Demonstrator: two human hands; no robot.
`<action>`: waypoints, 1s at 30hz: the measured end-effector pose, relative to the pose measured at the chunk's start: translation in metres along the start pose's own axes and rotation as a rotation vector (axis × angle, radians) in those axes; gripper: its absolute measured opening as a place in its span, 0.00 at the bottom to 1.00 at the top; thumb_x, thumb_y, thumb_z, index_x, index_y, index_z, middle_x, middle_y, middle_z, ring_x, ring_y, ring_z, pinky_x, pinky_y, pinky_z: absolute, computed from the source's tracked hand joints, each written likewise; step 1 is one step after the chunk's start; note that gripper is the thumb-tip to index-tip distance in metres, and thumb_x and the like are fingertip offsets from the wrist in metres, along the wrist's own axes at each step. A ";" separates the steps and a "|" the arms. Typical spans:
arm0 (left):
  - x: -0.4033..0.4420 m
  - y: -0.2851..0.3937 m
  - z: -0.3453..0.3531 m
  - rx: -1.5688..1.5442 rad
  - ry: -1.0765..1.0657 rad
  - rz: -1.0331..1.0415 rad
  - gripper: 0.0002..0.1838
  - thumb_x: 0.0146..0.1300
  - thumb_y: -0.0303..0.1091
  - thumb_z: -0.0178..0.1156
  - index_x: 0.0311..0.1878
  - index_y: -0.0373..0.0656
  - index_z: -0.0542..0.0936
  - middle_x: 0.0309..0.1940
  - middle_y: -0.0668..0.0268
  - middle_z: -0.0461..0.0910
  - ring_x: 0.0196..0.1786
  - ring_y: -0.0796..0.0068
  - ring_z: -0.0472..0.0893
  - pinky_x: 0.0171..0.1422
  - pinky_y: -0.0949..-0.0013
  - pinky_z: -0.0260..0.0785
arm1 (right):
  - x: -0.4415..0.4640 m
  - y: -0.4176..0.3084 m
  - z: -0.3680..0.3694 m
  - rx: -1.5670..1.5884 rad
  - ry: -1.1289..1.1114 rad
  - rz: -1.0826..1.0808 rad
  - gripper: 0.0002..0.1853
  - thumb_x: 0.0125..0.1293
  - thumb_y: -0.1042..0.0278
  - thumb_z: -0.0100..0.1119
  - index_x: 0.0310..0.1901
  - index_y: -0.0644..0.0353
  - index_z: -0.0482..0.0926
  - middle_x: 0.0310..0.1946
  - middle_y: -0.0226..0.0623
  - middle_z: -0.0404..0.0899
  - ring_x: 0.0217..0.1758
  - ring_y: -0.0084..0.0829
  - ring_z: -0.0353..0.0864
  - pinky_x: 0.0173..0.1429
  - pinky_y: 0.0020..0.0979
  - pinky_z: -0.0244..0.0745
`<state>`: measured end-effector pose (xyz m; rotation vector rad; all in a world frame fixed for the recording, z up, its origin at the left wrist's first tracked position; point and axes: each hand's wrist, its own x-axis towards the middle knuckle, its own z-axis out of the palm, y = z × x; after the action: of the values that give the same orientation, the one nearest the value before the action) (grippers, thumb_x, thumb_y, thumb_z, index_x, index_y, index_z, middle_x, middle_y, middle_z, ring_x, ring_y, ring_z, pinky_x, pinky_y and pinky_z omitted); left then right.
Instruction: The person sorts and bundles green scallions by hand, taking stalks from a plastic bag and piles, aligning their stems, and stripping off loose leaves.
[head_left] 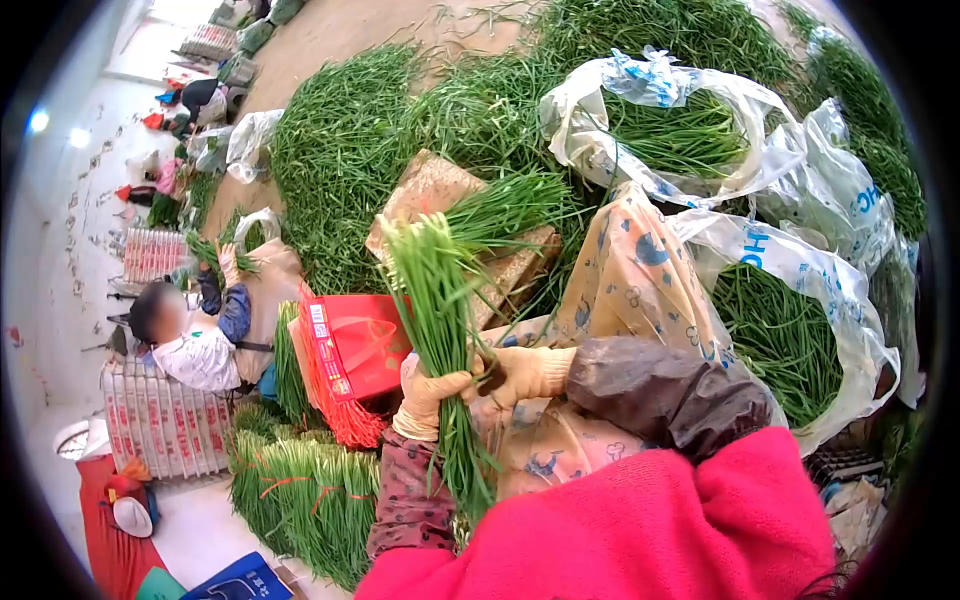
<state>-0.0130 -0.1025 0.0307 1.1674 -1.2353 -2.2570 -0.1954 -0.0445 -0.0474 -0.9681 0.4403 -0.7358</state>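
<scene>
The gloved left hand [432,396] closes around an upright bunch of green stalks [438,310]; the gloved right hand [520,376] curls beside it, its grip unclear. Left: red bag [362,345], tied bundles [305,485]. Right: open plastic bags [848,300].

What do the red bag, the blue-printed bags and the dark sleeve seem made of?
Red bag: coated paper or perhaps fabric, smooth, with flat, slightly shiny sides.
Blue-printed bags: thin, glossy plastic film, see-through and crinkled.
Dark sleeve: probably coated fabric or imitation leather, from its sheen and creases.
</scene>
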 end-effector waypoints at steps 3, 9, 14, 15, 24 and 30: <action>-0.017 0.007 0.028 0.106 0.011 -0.065 0.22 0.51 0.28 0.70 0.50 0.36 0.76 0.33 0.62 0.79 0.30 0.75 0.77 0.31 0.75 0.69 | -0.002 -0.009 0.008 0.659 0.259 -0.046 0.39 0.56 0.64 0.72 0.67 0.55 0.59 0.52 0.37 0.76 0.53 0.31 0.77 0.57 0.37 0.74; -0.045 -0.035 0.023 0.127 -0.031 -0.279 0.26 0.55 0.25 0.68 0.58 0.37 0.72 0.39 0.65 0.79 0.29 0.78 0.77 0.32 0.74 0.70 | 0.004 -0.001 -0.035 1.088 0.494 -0.196 0.20 0.61 0.55 0.67 0.51 0.55 0.78 0.40 0.34 0.82 0.43 0.32 0.82 0.46 0.39 0.79; -0.054 -0.072 0.040 -0.134 0.111 -0.132 0.29 0.56 0.23 0.67 0.62 0.39 0.71 0.50 0.64 0.79 0.46 0.74 0.79 0.50 0.70 0.74 | 0.023 -0.007 -0.058 0.678 1.221 -0.258 0.13 0.74 0.61 0.47 0.46 0.60 0.79 0.25 0.26 0.74 0.26 0.24 0.72 0.30 0.28 0.72; -0.057 -0.078 0.041 -0.144 0.116 -0.141 0.29 0.56 0.23 0.67 0.62 0.39 0.71 0.50 0.64 0.79 0.46 0.74 0.79 0.50 0.70 0.74 | 0.020 -0.018 -0.057 0.548 1.279 -0.151 0.13 0.74 0.62 0.47 0.45 0.61 0.79 0.22 0.24 0.72 0.23 0.23 0.70 0.27 0.26 0.70; -0.083 -0.092 0.029 -0.151 0.259 -0.034 0.35 0.52 0.20 0.69 0.64 0.41 0.68 0.53 0.65 0.77 0.53 0.71 0.78 0.57 0.68 0.71 | -0.037 0.001 -0.195 0.863 0.782 -0.556 0.13 0.73 0.58 0.48 0.46 0.56 0.79 0.26 0.29 0.74 0.22 0.23 0.70 0.22 0.25 0.63; -0.079 -0.084 0.028 -0.272 0.359 -0.088 0.29 0.55 0.22 0.66 0.60 0.43 0.68 0.37 0.61 0.79 0.22 0.73 0.75 0.22 0.72 0.67 | -0.009 -0.058 -0.044 -0.472 0.642 -0.027 0.30 0.59 0.49 0.66 0.59 0.58 0.73 0.36 0.41 0.82 0.38 0.36 0.82 0.42 0.35 0.77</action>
<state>0.0233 0.0089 0.0112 1.4574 -0.7295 -2.0700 -0.2505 -0.0840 -0.0193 -1.1646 1.2039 -0.9893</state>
